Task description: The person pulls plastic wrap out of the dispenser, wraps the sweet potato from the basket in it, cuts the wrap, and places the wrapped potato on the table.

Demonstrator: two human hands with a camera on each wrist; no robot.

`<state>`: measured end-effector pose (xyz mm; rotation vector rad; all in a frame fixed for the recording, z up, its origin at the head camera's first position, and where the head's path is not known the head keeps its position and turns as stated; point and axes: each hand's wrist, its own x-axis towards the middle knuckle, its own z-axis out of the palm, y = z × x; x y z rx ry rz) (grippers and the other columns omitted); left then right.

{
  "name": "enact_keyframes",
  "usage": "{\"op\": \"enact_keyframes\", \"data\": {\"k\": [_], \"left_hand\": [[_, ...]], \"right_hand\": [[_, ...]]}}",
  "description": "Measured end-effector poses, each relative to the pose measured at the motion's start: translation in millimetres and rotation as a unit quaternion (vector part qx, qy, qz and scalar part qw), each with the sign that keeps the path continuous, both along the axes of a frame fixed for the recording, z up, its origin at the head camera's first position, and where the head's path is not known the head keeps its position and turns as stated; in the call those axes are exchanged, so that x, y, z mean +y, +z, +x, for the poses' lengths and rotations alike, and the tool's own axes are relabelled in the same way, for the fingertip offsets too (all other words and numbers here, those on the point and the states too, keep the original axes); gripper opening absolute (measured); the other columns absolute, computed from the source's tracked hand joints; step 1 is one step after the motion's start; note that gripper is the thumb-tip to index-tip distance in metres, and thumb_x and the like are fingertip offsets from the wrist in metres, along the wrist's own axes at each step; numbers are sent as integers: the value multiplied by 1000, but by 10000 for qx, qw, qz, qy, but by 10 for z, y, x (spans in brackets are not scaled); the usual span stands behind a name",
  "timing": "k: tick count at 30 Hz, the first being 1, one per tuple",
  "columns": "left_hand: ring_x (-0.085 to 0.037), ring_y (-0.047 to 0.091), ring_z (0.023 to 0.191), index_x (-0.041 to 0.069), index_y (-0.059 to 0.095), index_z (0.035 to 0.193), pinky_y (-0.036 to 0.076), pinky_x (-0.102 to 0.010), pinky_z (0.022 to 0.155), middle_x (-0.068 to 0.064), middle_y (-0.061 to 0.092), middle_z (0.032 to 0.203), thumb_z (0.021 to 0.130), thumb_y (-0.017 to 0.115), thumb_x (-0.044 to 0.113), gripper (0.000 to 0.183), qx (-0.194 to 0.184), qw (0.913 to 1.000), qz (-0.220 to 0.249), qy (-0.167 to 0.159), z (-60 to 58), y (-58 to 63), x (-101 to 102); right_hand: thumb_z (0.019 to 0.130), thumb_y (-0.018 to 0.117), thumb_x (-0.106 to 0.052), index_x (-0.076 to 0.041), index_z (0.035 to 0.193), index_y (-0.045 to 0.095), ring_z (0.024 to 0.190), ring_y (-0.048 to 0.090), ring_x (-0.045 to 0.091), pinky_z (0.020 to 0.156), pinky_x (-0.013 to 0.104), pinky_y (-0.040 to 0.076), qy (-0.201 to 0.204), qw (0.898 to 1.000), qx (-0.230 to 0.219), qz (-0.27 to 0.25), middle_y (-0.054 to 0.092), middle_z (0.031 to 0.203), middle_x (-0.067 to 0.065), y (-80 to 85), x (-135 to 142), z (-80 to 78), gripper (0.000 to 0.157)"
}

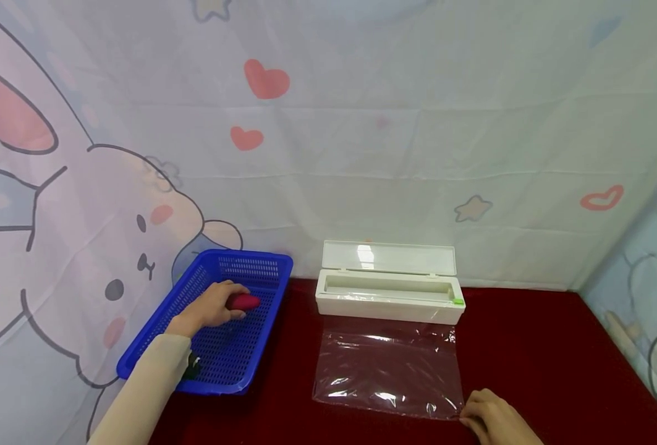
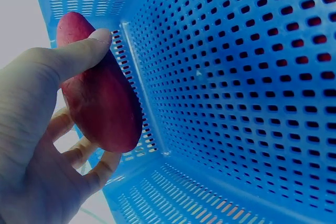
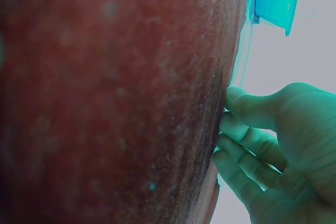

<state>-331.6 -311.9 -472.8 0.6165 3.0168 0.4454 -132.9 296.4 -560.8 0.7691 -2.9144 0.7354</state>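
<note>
A long red-skinned sweet potato (image 2: pixel 105 98) is held in my left hand (image 1: pixel 217 306), the thumb across its upper side and the fingers beneath. This hand reaches into the blue plastic basket (image 1: pixel 278 290), over its perforated floor. At the right, my right hand (image 1: pixel 495 414) has its fingertips at the near right corner of a sheet of clear plastic wrap (image 1: pixel 389 371). In the right wrist view its fingers (image 3: pixel 247 166) are loosely bent, tips against the red tabletop. The wrap lies spread out in front of a white wrap dispenser (image 1: pixel 389 309).
The dispenser's lid (image 1: pixel 389 258) stands raised at the back, and a small green piece (image 1: pixel 458 301) sits at its right end. A dark object (image 1: pixel 193 366) lies in the basket's near end, partly hidden by the left sleeve. A printed cloth (image 1: pixel 361 154) hangs behind the red table (image 1: pixel 528 352).
</note>
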Motion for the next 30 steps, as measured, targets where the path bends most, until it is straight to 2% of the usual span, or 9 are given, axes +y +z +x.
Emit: {"op": "enact_keyframes", "data": {"k": [13, 20, 30], "left_hand": [[-36, 60, 108, 14, 69, 136, 58, -53, 87, -16, 67, 128, 93, 83, 27, 47, 204, 9997, -11, -166, 24, 151, 134], [-36, 62, 107, 11, 69, 137, 58, -54, 87, -18, 67, 128, 93, 83, 25, 48, 404, 9987, 25, -298, 12, 205, 146], [-35, 61, 108, 12, 68, 139, 57, -53, 88, -17, 67, 128, 94, 83, 26, 50, 507, 9980, 72, -377, -13, 378, 190]], "right_hand": [[91, 82, -14, -24, 83, 78, 78, 46, -6, 63, 23, 48, -29, 9999, -130, 7, 57, 85, -24, 0, 12, -14, 14], [89, 83, -10, -24, 81, 77, 79, 46, -8, 61, 23, 48, 268, 9987, 395, -206, 57, 85, -26, -56, 6, -15, 18], [88, 85, -10, -25, 82, 77, 79, 47, -8, 61, 22, 48, 217, 9980, 551, -216, 58, 85, -25, -56, -8, -4, 18]]}}
